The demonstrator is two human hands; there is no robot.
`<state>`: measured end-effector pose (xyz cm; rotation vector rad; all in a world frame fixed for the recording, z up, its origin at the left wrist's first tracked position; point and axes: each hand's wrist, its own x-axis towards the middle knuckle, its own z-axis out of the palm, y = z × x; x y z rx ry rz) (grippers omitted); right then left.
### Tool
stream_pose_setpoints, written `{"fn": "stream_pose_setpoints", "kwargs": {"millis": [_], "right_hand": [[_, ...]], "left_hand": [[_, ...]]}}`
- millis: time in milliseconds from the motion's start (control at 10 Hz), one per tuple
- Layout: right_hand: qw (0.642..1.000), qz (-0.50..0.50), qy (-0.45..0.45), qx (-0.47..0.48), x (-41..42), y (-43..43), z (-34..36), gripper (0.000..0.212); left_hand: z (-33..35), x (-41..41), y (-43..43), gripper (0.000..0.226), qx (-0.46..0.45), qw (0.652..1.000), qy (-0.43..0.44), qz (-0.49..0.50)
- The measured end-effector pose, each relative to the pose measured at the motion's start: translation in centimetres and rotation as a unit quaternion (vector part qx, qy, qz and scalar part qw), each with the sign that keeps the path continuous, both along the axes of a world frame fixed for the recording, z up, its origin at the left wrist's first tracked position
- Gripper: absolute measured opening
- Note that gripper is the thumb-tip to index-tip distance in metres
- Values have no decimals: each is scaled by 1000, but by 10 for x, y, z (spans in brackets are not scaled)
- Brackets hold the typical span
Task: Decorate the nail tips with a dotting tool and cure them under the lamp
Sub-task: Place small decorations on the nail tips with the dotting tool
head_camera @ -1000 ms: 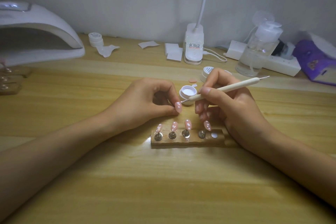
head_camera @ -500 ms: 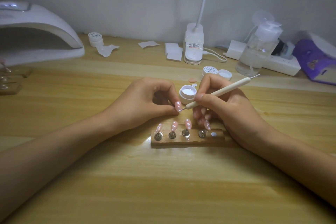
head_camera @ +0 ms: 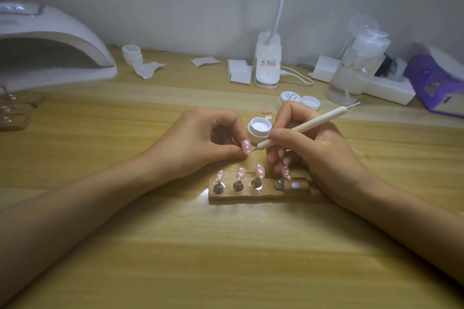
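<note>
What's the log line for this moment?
step: dotting | left hand: pinches nail tip | right hand: holds dotting tool touching it | holder: four tips

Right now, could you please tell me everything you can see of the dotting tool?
The dotting tool is a slim cream stick, wood or plastic by its look, with a thin metal tip at each end. The right hand pinches it like a pen near its lower end. It slants down to the left, its lower tip touching the pink nail tip that the left hand pinches; its upper end points up and right.
</note>
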<state>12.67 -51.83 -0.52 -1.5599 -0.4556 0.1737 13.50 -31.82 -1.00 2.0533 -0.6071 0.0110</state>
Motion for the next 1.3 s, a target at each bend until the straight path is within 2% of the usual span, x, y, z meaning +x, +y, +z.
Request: {"fn": "stream_pose_setpoints", "kwargs": {"millis": [400, 1300], "right_hand": [[998, 5, -15, 55, -2, -1, 2, 22], [1000, -12, 5, 15, -1, 0, 0, 14]], "left_hand": [[-2, 1, 1, 19, 3, 1000, -3, 1], [0, 0, 0, 17, 6, 1000, 0, 6]]}}
